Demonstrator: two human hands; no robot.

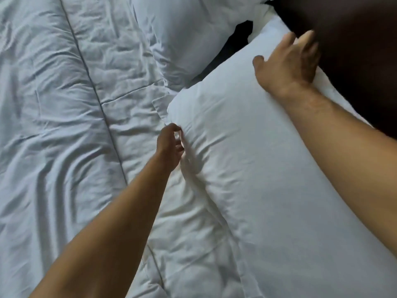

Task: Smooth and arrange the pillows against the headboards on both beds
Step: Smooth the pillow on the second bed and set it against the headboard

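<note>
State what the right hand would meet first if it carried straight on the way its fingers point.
Probably the dark headboard: the right hand lies on the near pillow, its fingers already at the headboard's edge.

near pillow (268,168): white woven cloth, matt, mostly smooth, puckered into fine creases at its left edge | far pillow (184,39): same matt white cloth, softly wrinkled | duvet (53,125): matt white cloth, heavily creased, thin grey piping line | headboard (354,50): dark brown, matt, material unclear
</note>
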